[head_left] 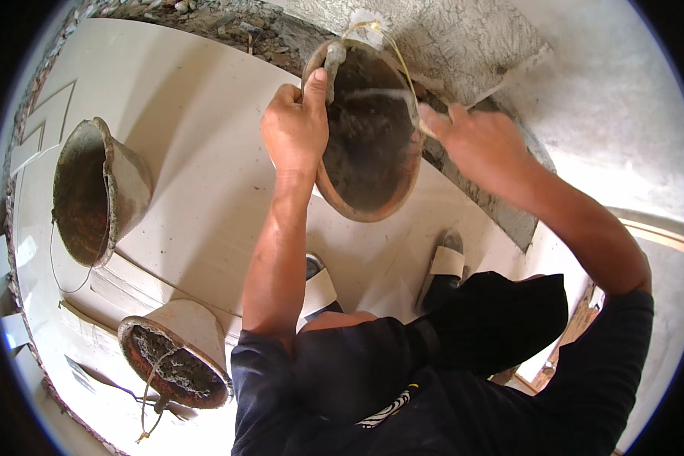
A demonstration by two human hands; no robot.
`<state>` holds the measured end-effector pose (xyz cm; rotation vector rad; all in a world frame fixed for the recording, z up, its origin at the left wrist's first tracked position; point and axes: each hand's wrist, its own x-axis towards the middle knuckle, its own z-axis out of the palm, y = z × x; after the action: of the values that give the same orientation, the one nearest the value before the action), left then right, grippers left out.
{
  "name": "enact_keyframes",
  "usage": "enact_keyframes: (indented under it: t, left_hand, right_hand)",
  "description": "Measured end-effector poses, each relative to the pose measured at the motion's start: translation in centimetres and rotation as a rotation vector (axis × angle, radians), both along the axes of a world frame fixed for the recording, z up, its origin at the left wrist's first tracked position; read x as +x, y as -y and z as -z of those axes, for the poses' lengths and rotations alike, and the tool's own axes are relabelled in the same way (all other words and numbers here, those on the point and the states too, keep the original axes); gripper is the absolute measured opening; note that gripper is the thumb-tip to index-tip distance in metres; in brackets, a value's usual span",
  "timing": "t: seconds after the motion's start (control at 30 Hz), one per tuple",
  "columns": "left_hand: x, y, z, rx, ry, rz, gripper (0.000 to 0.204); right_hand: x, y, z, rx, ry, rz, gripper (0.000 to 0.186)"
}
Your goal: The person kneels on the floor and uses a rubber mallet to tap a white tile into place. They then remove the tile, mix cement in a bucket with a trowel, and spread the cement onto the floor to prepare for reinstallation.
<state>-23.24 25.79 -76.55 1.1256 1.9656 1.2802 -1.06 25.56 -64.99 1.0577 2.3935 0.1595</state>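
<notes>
A mortar-crusted bucket (394, 202) is tipped so its opening faces me, dark and wet-looking inside. My left hand (296, 129) is closed on its left rim, thumb up beside a grey, mortar-caked lump (334, 59). At the opposite rim, my right hand (482, 140) is curled and smeared by motion. A small pale piece shows at its fingertips, too blurred to name. A thin yellowish handle (397, 53) arches over the bucket's far side. A faint pale streak crosses the opening.
Left of me, a second bucket (129, 182) lies tilted with a wire handle. A third bucket (182, 315) nearer me holds grey mortar. Pale boards (205, 182) cover the floor. Rubble (273, 38) lines the far edge, beside a rough, partly plastered surface (448, 38).
</notes>
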Motion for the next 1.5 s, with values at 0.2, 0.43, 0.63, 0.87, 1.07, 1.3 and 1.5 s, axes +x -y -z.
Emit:
enact_keyframes:
  t: [0.2, 0.43, 0.63, 0.87, 1.07, 1.3, 1.5]
  left_hand:
    - [1.6, 0.6, -0.4, 0.034, -0.029, 0.047, 0.059]
    - [0.5, 3.3, 0.3, 0.064, 0.138, 0.079, 0.051]
    - [-1.2, 4.0, 1.6, 0.056, 0.225, 0.052, 0.047]
    - [-1.5, 3.0, 1.3, 0.111, 0.047, 0.083, 0.05]
    - [-2.3, 1.3, 0.5, -0.024, 0.004, 0.117, 0.055]
    - [-1.9, -0.1, 0.5, 0.056, -0.081, 0.191, 0.056]
    - [-2.4, -1.1, 1.8, 0.068, -0.112, 0.154, 0.058]
  right_hand:
    - [-1.6, 2.7, 4.7, -0.154, 0.003, 0.108, 0.041]
    - [-2.2, 8.0, 7.6, -0.704, -0.182, 0.516, 0.058]
    - [-4.9, 10.2, 7.4, -0.894, -0.675, 1.031, 0.063]
    - [-4.5, 10.6, 6.5, -1.117, -0.918, 1.395, 0.064]
    - [-2.6, 8.6, 7.5, -0.726, -0.963, 0.981, 0.062]
    - [-3.3, 1.9, 5.8, -0.25, -0.236, 0.341, 0.068]
    - [-2.2, 3.2, 4.2, -0.192, -0.115, 0.187, 0.054]
